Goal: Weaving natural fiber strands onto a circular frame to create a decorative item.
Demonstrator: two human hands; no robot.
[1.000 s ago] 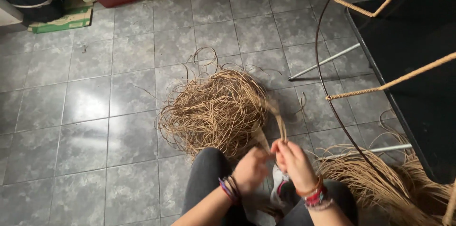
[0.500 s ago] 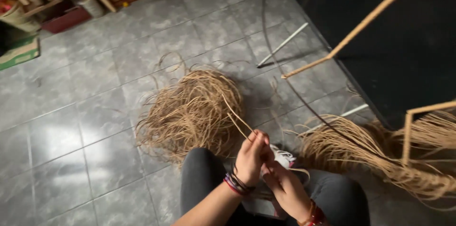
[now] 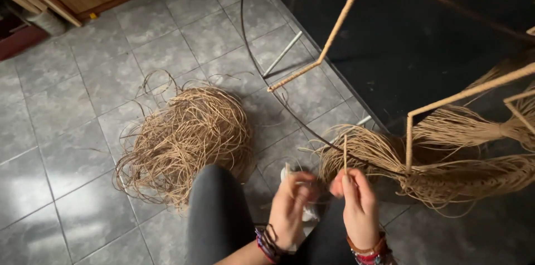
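Dry fibrous rattan strands, glossy tiles

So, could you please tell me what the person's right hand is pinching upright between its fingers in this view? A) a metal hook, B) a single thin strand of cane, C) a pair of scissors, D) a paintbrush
B: the right hand pinches a single thin strand of cane that stands upright above its fingers, beside the left hand and near the loose pile of cane on the tiled floor.

The person wore dark grey leggings and bare forearms without sleeves. The left hand carried a stack of purple and dark bracelets at the wrist; the right hand bore red and orange bands.
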